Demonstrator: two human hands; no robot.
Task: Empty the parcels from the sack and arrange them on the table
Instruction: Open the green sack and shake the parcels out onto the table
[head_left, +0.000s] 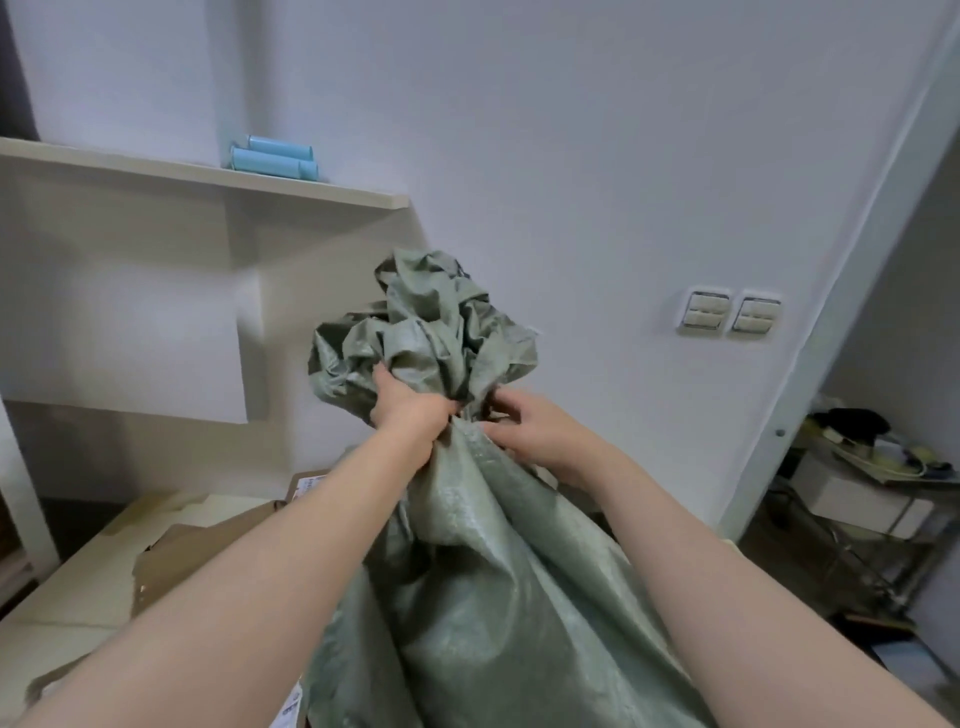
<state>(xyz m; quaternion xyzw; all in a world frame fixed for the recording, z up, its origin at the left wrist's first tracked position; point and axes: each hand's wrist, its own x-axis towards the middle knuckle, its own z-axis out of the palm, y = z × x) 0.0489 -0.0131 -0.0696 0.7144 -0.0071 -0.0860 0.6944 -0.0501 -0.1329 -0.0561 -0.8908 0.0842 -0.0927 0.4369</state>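
Note:
A grey-green woven sack stands upright in front of me, its neck bunched and its crumpled top flaring above my hands. My left hand grips the gathered neck from the left. My right hand pinches the fabric at the neck from the right. What is inside the sack is hidden. Brown cardboard parcels lie on the pale table to the left of the sack, partly behind my left forearm.
A wall shelf at upper left carries two light blue cylinders. Two light switches sit on the white wall. At right, a doorway shows a metal rack with clutter on it.

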